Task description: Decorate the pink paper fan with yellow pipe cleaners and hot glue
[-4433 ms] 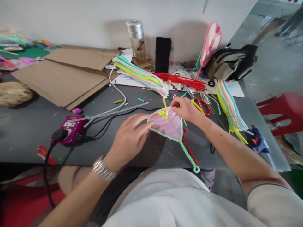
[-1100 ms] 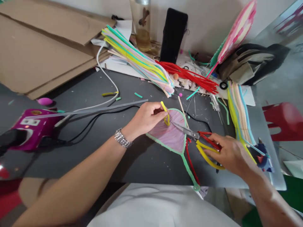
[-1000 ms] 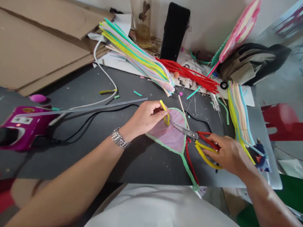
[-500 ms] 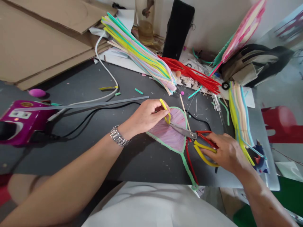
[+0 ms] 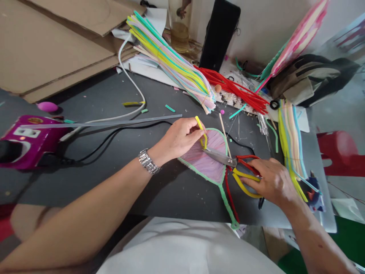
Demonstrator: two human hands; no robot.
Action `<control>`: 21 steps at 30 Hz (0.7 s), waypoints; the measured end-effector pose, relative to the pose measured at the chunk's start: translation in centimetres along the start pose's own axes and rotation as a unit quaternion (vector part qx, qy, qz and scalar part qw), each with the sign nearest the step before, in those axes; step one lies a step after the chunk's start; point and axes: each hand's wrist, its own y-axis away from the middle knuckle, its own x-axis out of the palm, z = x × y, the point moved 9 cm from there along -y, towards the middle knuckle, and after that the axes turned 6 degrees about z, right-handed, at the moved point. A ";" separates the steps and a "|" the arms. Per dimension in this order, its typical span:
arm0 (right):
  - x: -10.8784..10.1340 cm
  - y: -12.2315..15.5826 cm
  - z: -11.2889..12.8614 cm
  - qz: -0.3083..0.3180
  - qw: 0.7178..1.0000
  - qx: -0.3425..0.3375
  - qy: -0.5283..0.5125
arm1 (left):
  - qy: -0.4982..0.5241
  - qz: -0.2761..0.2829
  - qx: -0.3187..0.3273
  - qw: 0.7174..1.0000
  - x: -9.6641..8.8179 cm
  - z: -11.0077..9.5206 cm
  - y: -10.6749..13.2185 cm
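A light, springy yellow pipe cleaner (image 5: 201, 134) is being pinched by the left hand's (image 5: 178, 139) closed fingers against the pink pipe-cleaner fan (image 5: 202, 158), with scissors (image 5: 219, 157) being clamped in the right hand (image 5: 270, 180) beside it.

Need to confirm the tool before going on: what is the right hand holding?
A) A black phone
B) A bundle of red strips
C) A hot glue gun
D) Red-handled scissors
D. The right hand grips the red handles of the scissors, whose steel blades lie over the pink fan.
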 end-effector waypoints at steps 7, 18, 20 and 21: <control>-0.2 -0.5 0.4 0.009 0.999 -0.024 0.025 | -0.057 -0.005 -0.004 0.998 -0.1 0.3 -0.1; 0.2 -0.8 1.4 0.024 0.992 -0.073 0.098 | -0.033 -0.006 -0.003 0.999 -0.2 0.3 -0.1; 0.1 -0.9 1.6 0.022 0.992 -0.081 0.096 | -0.030 -0.003 -0.004 1.000 -0.1 0.3 -0.2; 0.0 -0.9 1.6 0.021 0.992 -0.083 0.094 | -0.032 -0.003 -0.003 0.999 -0.1 0.3 -0.2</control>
